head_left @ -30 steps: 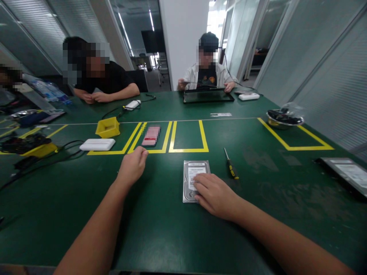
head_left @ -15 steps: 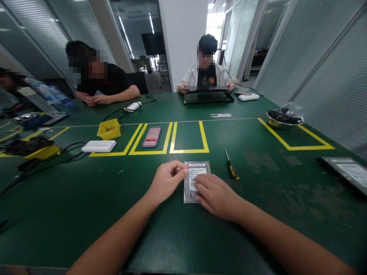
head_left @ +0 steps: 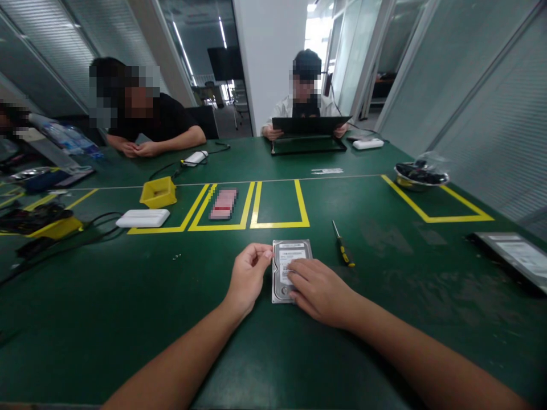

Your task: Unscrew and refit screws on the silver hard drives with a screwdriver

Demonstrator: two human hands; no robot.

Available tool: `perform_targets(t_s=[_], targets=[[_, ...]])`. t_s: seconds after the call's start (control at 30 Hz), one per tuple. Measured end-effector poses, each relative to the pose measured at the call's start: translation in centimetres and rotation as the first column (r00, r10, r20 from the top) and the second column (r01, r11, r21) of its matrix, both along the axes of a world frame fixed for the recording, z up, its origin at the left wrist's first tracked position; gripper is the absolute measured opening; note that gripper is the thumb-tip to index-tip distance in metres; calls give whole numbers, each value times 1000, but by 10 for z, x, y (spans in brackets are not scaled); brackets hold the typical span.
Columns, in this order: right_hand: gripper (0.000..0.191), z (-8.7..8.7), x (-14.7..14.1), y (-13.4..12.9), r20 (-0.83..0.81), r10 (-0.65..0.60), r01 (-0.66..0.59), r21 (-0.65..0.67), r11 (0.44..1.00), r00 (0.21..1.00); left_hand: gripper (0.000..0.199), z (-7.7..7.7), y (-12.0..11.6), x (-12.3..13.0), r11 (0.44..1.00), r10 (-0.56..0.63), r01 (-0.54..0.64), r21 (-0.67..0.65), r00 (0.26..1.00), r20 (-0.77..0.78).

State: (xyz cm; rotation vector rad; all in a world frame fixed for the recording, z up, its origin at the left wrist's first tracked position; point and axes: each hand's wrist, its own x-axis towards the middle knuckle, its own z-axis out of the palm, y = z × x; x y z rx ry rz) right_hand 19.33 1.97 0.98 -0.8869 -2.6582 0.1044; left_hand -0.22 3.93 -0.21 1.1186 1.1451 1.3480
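A silver hard drive [head_left: 292, 246] with a white label lies flat on the green table in front of me. My right hand [head_left: 318, 287] holds it down from the right, fingers across the label and thumb near the lower edge. At the drive's upper left edge, my left hand [head_left: 250, 276] has thumb and forefinger pinched together. Whatever sits between those fingertips is too small or hidden to make out. To the right of the drive lies a screwdriver [head_left: 343, 247] with a black and yellow handle.
Yellow tape [head_left: 280, 225] marks areas beyond the drive; a phone [head_left: 223, 204] lies in one. Left are a yellow bin [head_left: 158, 192] and a white box [head_left: 143, 218]. A bowl of black parts [head_left: 421, 175] and another flat device [head_left: 513, 256] stand right. A co-worker opposite holds a dark panel [head_left: 310, 125].
My left hand has drawn slightly left, from over the drive's corner to its edge, still pinched. My right hand stays on the drive. The co-worker opposite has tilted the dark panel up.
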Motion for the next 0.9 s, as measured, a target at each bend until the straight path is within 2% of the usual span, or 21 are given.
perform_targets(t_s=[0.23, 0.47, 0.9], targets=[[30, 2, -2, 1, 0, -2, 2, 8, 1000, 1000, 16, -13, 2, -9, 997, -64, 68, 19, 985, -161], [30, 0, -2, 2, 0, -10, 10, 2, 1000, 1000, 15, -10, 2, -9, 991, -106, 124, 51, 957, -269], [31, 1, -1, 2, -5, -4, 4, -5, 1000, 1000, 15, -6, 3, -16, 986, -66, 124, 109, 899, -432]])
